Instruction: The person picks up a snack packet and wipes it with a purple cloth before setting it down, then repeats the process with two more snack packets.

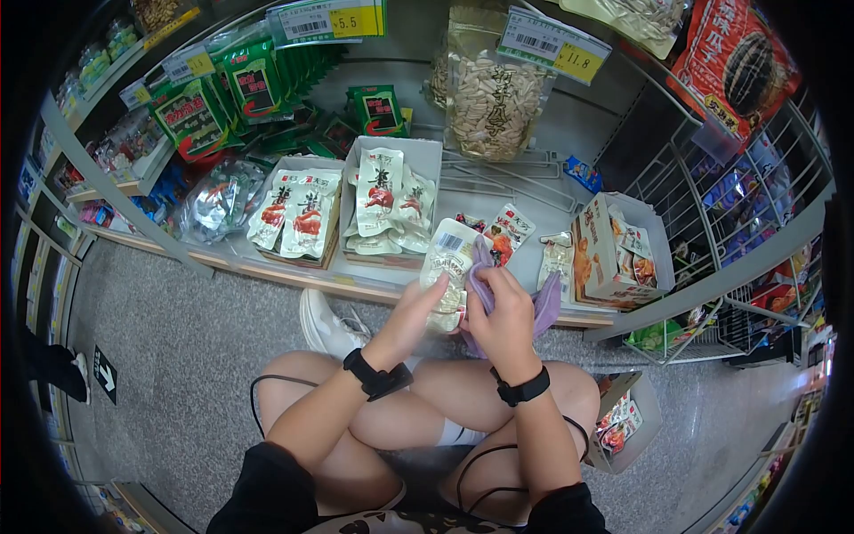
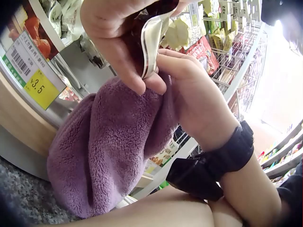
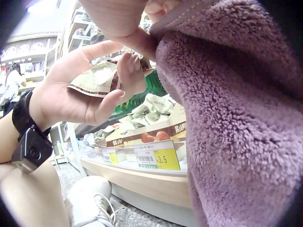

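Observation:
In the head view my left hand holds a pale foil snack packet upright, thumb across its face. The packet's barcode side faces me. My right hand pinches a bunched purple cloth at the packet's right edge. Most of the fluffy cloth hangs below the fingers in the left wrist view. From the right wrist, the cloth covers much of the picture, and the packet lies against the left hand's fingers.
Open boxes of similar packets stand on the low shelf, with another box at the right. Loose packets lie behind the hands. A wire rack borders the right side. One more box sits beside the right knee.

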